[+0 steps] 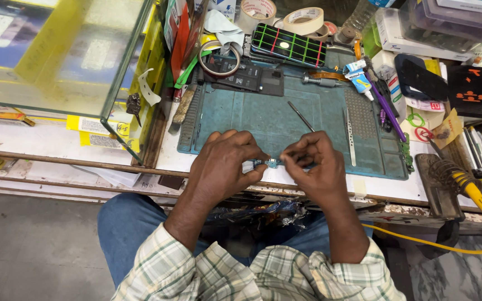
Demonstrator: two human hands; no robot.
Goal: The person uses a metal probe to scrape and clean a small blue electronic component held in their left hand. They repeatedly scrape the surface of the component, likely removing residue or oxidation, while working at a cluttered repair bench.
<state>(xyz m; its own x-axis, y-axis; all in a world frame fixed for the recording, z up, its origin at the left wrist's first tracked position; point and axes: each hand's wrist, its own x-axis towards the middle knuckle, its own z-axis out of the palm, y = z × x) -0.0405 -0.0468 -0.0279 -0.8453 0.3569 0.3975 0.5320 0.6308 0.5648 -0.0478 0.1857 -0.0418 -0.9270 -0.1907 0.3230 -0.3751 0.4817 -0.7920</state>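
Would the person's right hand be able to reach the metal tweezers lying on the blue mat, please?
Probably yes: the tweezers lie uncovered just beyond the right hand, though its fingers now pinch a small part.

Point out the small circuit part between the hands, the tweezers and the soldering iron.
small circuit part [271,163], head view, its exposed middle.
tweezers [350,136], head view, mid-shaft.
soldering iron [478,196], head view, yellow handle.

My sleeves [207,273] are a pale plaid — cream crossed with green and grey lines — cuffs pushed up my forearms, and I wear blue jeans [126,228] below.
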